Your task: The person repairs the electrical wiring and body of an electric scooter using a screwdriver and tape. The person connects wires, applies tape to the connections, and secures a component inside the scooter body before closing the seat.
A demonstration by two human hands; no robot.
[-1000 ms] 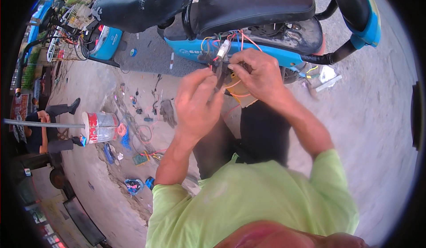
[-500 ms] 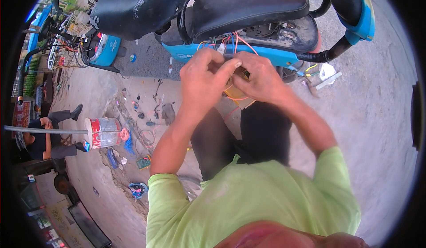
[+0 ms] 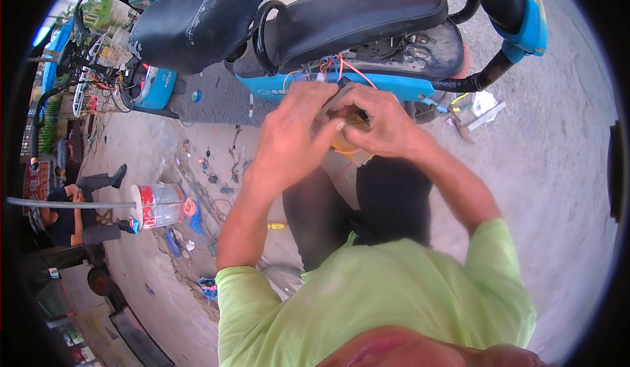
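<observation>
My left hand [image 3: 296,127] and my right hand [image 3: 379,121] meet below the wire bundle of a blue electric scooter [image 3: 407,87], fingers closed round something dark and small that I cannot make out. Several red, orange and blue wires [image 3: 356,69] rise behind my fingertips, beside a white connector [image 3: 321,76] partly hidden by my left hand. A yellowish piece [image 3: 348,145] with an orange wire across it shows just below my hands. The scooter's long black seat [image 3: 361,13] stands above the open, dusty compartment.
Another blue scooter [image 3: 159,88] stands at upper left. A seated person [image 3: 62,216] is at left, near a red-and-white bucket [image 3: 157,206] with a metal pole. Cables, small parts, a yellow tool [image 3: 277,226] and a hammer-like tool [image 3: 464,127] lie on the concrete ground [image 3: 525,190].
My hands have closed in on each other at the wires, my right thumb curling inward. The connector, clearly visible a second ago, is now mostly covered. The view has shifted slightly.
</observation>
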